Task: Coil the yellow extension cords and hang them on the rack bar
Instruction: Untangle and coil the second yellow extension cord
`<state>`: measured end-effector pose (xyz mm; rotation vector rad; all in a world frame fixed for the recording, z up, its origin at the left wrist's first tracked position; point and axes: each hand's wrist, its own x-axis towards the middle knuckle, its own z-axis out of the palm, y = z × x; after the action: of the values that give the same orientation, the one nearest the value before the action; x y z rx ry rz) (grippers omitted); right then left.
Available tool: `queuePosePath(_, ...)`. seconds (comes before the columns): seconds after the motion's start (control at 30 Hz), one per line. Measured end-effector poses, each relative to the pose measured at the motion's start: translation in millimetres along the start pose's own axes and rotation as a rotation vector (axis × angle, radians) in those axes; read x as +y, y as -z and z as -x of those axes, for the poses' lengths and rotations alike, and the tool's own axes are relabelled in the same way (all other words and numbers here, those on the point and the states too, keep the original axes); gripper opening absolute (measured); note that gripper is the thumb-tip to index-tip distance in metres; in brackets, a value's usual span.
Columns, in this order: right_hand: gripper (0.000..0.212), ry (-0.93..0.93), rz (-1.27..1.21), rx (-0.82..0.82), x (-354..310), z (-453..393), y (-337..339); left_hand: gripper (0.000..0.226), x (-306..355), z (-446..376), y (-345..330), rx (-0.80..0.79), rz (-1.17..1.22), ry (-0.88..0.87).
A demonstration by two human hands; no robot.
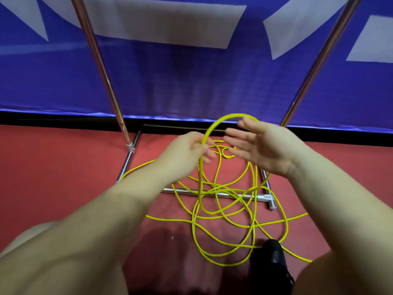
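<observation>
Head view, looking down past both forearms to a red floor (63,188). The left hand (187,152) holds a raised loop of the yellow extension cord (214,128), its grip clamped on the cord with fingers and thumb curled round the loop's left side. The right hand (263,145) is held flat beside it, palm toward the left hand, fingers straight and spread, its grip apart; the top of the loop arches over the fingertips, and the loop's right side passes behind the hand and comes out below the wrist, though whether cord and palm touch cannot be told. From the left hand the cord drops to the floor, where the remainder lies as a loose tangle (229,211) of overlapping loops, spread across the rack's chrome base bar (261,196) and trailing outward to the left and to the lower right. Two chrome uprights of the rack, one at left (100,67) and one at right (316,62), rise out of view at the top; the hanging bar itself is not visible. Behind the rack stands a blue banner (191,81) bearing white shapes. A black shoe (274,256) rests on the floor at the near edge of the tangle.
</observation>
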<state>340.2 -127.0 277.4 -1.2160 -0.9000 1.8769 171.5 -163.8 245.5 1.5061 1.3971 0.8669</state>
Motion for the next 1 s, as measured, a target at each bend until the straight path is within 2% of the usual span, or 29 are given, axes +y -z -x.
queuePosePath(0.07,0.036,-0.002,0.536,-0.069,13.2,-1.5,-2.2,0.017,4.8,-2.0,6.0,0.076,0.246,0.071)
queuePosePath(0.1,0.038,0.013,0.807,-0.142,22.2,-1.7,-4.3,0.016,6.6,-2.8,9.4,0.109,0.356,0.097)
queuePosePath(0.17,0.027,0.062,1.201,-0.306,38.4,-4.7,-6.5,0.014,8.9,-4.7,17.5,0.179,0.539,0.130)
queuePosePath(0.2,0.018,0.074,1.251,-0.349,42.4,-6.0,-8.7,0.013,8.8,-6.8,22.9,0.219,0.592,0.138)
queuePosePath(0.27,0.010,0.077,1.140,-0.372,42.7,-7.6,-14.2,0.014,6.6,-10.8,34.7,0.281,0.628,0.132)
queuePosePath(0.33,0.020,0.095,0.948,-0.331,37.7,-8.7,-17.4,0.022,3.9,-13.8,43.3,0.272,0.613,0.104)
queuePosePath(0.43,0.019,0.142,0.596,-0.153,24.5,-11.0,-17.0,0.026,3.6,-10.6,37.9,0.111,0.479,0.138)
queuePosePath(0.53,0.014,0.106,0.108,0.013,10.6,-18.0,-11.4,0.020,-1.3,-1.8,10.0,-0.157,0.146,0.174)
queuePosePath(0.6,0.014,0.091,-0.153,0.085,4.9,-23.4,-7.9,0.016,-6.5,3.2,-7.2,-0.291,0.025,0.152)
queuePosePath(0.67,0.014,0.091,-0.293,0.137,0.5,-27.5,-3.7,0.016,-8.4,3.9,-13.7,-0.341,0.020,0.142)
queuePosePath(0.73,0.010,0.087,-0.286,0.112,-2.4,-30.9,0.6,0.019,-5.6,0.0,-10.0,-0.303,0.093,0.149)
queuePosePath(0.77,0.014,0.077,-0.189,0.079,-2.8,-30.5,1.1,0.021,-3.3,-2.4,-6.2,-0.253,0.152,0.155)
queuePosePath(0.83,0.031,0.064,0.244,0.018,1.7,-29.3,2.4,0.021,0.1,-7.3,4.2,-0.138,0.259,0.174)
queuePosePath(0.93,0.031,0.082,0.929,-0.187,24.6,-24.5,-2.2,0.018,-1.7,-10.8,18.7,-0.039,0.294,0.196)
queuePosePath(1.0,0.027,0.051,1.158,-0.313,44.3,-24.5,-5.9,0.019,-3.0,-11.4,25.2,-0.018,0.348,0.215)
